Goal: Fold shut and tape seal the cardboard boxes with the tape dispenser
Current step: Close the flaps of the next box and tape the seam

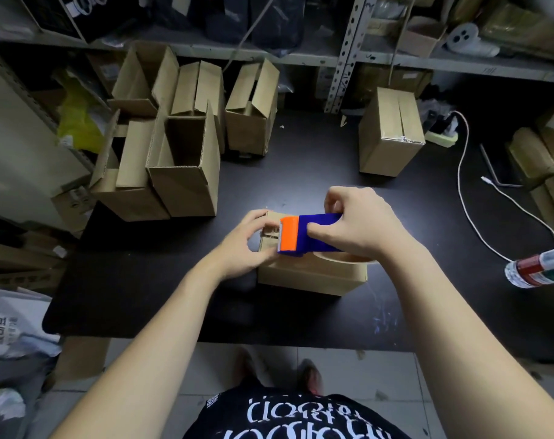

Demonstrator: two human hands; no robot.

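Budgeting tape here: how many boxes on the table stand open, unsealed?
5 open boxes, clustered at the table's left: two in front, three behind. Others may be hidden behind them.

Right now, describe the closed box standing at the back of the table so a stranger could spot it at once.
Start at the dark table, then find the perforated shelf post at its far edge. Just right of that post a tall cardboard box stands alone. Unlike the boxes clustered on the left, its top flaps are folded shut.
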